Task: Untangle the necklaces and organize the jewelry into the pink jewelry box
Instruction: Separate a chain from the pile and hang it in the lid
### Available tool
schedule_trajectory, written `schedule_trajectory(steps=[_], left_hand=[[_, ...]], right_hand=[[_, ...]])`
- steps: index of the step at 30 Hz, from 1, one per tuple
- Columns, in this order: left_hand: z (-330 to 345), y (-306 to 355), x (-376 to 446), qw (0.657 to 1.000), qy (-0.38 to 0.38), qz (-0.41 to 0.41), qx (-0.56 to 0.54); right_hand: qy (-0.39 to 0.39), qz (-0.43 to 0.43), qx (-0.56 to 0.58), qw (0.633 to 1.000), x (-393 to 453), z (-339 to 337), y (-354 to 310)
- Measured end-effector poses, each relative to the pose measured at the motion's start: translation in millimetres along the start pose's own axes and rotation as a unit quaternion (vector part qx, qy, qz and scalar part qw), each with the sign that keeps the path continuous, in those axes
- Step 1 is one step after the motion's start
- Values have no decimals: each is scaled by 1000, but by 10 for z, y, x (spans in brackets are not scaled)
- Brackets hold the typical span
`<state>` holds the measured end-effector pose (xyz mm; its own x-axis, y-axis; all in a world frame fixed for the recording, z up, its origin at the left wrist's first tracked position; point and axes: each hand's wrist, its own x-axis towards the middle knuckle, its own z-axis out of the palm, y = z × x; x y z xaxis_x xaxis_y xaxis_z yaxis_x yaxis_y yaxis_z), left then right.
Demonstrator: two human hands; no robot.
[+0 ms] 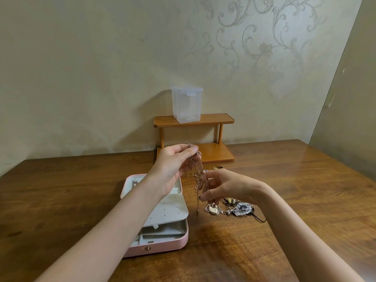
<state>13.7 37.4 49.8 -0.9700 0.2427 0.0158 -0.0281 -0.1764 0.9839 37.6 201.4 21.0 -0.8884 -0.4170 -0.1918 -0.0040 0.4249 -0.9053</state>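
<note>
Two hands (173,159) hold one tangled chains (198,174); one pink jewelry box (162,244)

Soft dim indoor light, glare on the table (305,180) at right, wide-angle bending at edges

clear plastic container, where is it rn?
Head view, centre back: the container stands on the top tier of the wooden shelf against the wall, at its left end.

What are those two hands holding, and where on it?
A tangled bunch of rose-gold chains: the left hand pinches its top, and the right hand pinches strands lower down.
</note>
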Motion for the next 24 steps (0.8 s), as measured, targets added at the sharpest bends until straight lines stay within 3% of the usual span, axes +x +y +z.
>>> schedule_trajectory(steps=[10, 24], left_hand=[[-32, 7, 52, 993, 78, -1, -93], [-41, -10, 63, 990, 74, -11, -119]], right_hand=[[23, -77, 237, 968, -30, -81, 155], [56, -64, 152, 985, 41, -114, 153]])
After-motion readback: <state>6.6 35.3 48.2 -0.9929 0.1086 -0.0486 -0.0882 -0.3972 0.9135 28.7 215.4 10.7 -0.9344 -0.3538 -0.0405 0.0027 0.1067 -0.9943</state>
